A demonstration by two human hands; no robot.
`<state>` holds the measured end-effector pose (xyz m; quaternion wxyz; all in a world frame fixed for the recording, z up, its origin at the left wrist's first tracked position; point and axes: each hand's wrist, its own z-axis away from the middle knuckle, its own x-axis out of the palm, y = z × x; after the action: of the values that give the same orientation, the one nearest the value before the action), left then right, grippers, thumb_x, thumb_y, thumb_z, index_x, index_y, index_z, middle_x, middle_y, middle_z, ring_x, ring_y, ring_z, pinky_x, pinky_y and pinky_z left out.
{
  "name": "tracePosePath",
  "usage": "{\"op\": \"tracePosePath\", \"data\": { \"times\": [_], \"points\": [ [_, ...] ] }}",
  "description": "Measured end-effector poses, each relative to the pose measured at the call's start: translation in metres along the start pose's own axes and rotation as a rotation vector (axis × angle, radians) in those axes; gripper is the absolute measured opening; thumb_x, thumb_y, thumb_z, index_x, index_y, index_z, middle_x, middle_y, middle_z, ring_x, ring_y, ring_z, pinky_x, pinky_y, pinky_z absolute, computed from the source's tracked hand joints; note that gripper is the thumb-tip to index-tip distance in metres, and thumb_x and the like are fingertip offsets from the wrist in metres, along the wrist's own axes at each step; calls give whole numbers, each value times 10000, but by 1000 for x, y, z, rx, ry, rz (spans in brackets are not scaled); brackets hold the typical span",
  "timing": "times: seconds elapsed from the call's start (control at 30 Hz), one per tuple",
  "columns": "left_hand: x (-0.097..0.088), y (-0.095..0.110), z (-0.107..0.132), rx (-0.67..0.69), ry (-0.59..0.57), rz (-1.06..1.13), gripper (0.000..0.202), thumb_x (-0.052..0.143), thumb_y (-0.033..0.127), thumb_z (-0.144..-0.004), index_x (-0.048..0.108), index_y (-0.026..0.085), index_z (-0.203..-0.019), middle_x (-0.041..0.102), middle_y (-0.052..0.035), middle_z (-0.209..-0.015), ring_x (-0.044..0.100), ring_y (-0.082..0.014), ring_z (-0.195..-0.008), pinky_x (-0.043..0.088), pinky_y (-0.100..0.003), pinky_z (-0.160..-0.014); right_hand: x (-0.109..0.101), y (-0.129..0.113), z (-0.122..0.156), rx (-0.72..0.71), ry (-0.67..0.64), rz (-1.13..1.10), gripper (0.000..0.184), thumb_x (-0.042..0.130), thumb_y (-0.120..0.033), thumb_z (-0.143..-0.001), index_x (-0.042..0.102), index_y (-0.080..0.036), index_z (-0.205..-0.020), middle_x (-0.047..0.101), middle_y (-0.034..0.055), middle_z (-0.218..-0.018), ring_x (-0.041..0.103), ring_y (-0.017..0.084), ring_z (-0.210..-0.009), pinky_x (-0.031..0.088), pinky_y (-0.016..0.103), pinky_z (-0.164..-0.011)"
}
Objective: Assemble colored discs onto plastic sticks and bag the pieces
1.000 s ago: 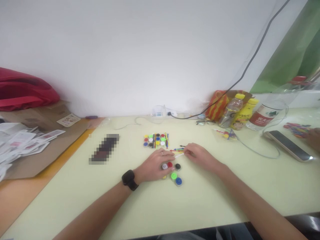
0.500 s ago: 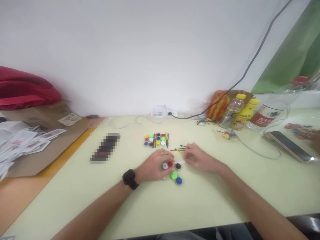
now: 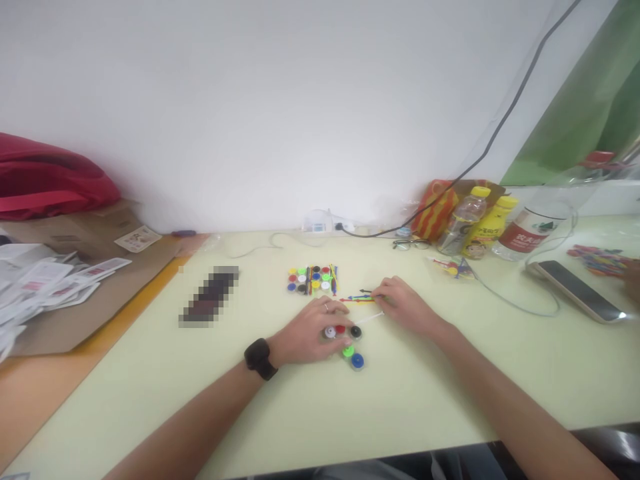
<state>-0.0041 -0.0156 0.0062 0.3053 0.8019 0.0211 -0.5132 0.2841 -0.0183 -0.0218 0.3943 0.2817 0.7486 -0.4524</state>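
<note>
My left hand (image 3: 307, 332), with a black watch on the wrist, rests on the pale table with its fingers curled over a cluster of small round pieces: white (image 3: 329, 332), red (image 3: 341, 329), black (image 3: 355, 331), green (image 3: 348, 350) and blue (image 3: 357, 361). A thin white stick (image 3: 371, 318) lies just right of the black piece. My right hand (image 3: 405, 305) reaches a little farther back, its fingertips pinched at a row of thin coloured sticks (image 3: 356, 299). Behind them sits a tidy block of coloured round pieces and sticks (image 3: 313, 280).
A dark flat object (image 3: 210, 305) lies to the left. Papers (image 3: 40, 283) and cardboard are at far left. Bottles (image 3: 467, 223), glasses (image 3: 410, 245), a phone (image 3: 575, 290) and cables sit at back right. Another person's hand (image 3: 633, 280) is at the right edge.
My right hand has set the white stick down beside the black piece and moved back to the row of coloured sticks. My left hand has stayed on the round pieces.
</note>
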Motion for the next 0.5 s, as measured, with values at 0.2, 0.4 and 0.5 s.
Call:
{"op": "tracePosePath", "data": {
  "times": [0.2, 0.4, 0.5],
  "points": [
    [3, -5, 2, -19, 26, -68, 331, 631, 438, -964, 717, 281, -1243, 623, -93, -1381, 508, -309, -1319, 390, -508, -1145, -2, -4, 0, -5, 20, -12, 202, 545, -183, -968, 713, -241, -1064, 694, 82, -999, 593, 269, -992, 478, 421, -885],
    [5, -11, 2, -19, 28, -85, 334, 590, 403, -996, 681, 279, -1292, 605, -76, -1438, 480, -308, -1371, 370, -513, -1165, 0, 1, 1, 60, 84, 38, 148, 584, -197, -944, 693, -233, -1037, 699, 76, -1027, 613, 265, -997, 487, 415, -895],
    [4, -10, 1, -23, 3, -91, 340, 566, 408, -1009, 670, 276, -1305, 611, -70, -1444, 494, -308, -1367, 373, -515, -1164, 2, 5, 1, 81, 102, 39, 142, 594, -204, -938, 698, -227, -1032, 701, 79, -1037, 627, 263, -997, 496, 414, -902]
  ]
}}
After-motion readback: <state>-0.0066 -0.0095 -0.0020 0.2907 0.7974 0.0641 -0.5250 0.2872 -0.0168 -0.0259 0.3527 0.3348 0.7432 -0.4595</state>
